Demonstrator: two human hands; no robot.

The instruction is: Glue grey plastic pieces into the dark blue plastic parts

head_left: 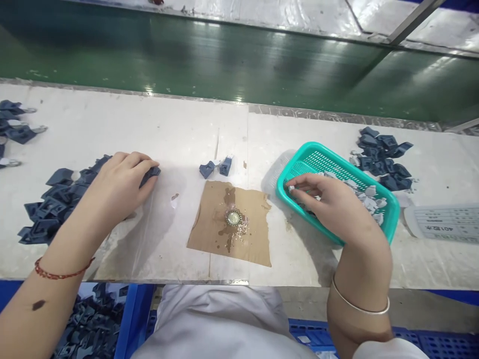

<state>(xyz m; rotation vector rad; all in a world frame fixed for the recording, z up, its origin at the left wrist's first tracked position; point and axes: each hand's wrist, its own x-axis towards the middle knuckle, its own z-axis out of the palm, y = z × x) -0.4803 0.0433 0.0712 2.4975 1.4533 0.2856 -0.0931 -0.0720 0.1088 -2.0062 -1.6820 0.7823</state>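
My left hand (125,182) is at the right end of a heap of dark blue plastic parts (56,204), its fingers closed round one dark blue plastic part (150,174). Over a green plastic basket (337,169) reaches my right hand (325,197), thumb and fingertips pinching a small white plastic piece (291,188). More white pieces (370,202) lie inside the basket, partly covered by that hand. Between the hands, a bottle cap (233,217) with shiny liquid sits on a wet piece of cardboard (202,234). Just behind the cardboard are two dark blue parts with white bits (225,166).
Another pile of dark blue parts (385,154) lies beyond the basket. A clear labelled bottle (445,223) rests on its side at the right. More parts with rings (18,132) are at the far left. Below the table edge stands a blue crate (136,314) of dark parts.
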